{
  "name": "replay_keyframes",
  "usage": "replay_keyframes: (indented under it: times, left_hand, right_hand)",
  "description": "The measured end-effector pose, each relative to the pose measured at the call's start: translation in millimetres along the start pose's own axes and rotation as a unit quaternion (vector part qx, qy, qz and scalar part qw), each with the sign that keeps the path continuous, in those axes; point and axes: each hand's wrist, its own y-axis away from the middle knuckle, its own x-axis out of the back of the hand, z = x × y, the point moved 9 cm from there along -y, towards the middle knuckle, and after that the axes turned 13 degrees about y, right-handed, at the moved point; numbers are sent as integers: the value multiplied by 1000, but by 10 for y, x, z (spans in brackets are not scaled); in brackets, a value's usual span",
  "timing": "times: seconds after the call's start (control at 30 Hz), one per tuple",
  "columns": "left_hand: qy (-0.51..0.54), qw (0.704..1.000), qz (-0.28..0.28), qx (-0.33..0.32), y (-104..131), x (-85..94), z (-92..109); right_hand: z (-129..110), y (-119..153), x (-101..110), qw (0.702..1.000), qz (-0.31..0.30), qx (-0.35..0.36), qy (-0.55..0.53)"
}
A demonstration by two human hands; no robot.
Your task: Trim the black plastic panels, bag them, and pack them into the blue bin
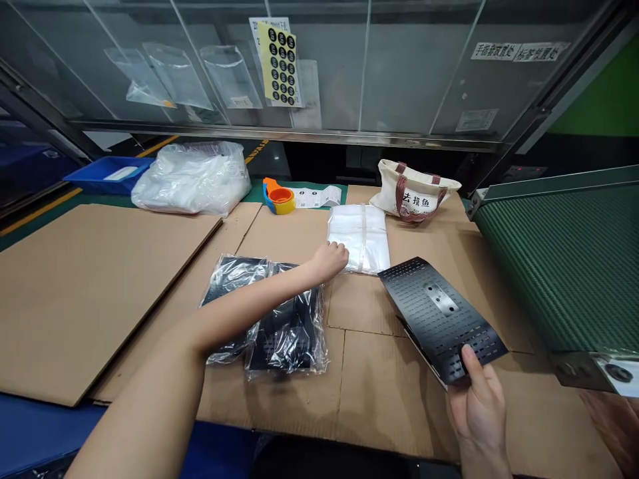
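My left hand is closed at the left edge of a stack of clear plastic bags; whether its fingers pinch a bag is too small to tell. In my right hand is a black perforated panel, tilted above the cardboard, thumb on top and fingers beneath. A bare metallic patch with dark holes shows near the panel's middle. Two black items in clear plastic, one on the left and one beside it, lie partly under my left forearm.
A green conveyor runs along the right. Behind the cardboard-covered table stand a canvas bag, tape rolls, a bulky plastic bag and a blue tray. Large cardboard sheets lie left.
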Motion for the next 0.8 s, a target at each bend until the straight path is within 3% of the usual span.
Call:
replay_keyframes:
  times: [0.1,0.3,0.47,0.67,0.8]
  left_hand:
    - [-1,999,-7,-39,-18,-109,-31]
    - [37,997,26,-57,-173,21,-196]
    - [92,993,39,-65,-330,-12,-275]
    - [119,989,47,-76,-335,-47,-257]
    - [163,984,52,-50,-320,-97,-287]
  right_hand:
    - [45,-24,-5,1000,-6,-17,-4]
    - [-3,-24,-203,999,-44,20,10]
    - [14,20,-259,998,-43,26,46]
    - [28,32,-277,996,-39,37,64]
    - [-62,40,-329,981,-59,124,137]
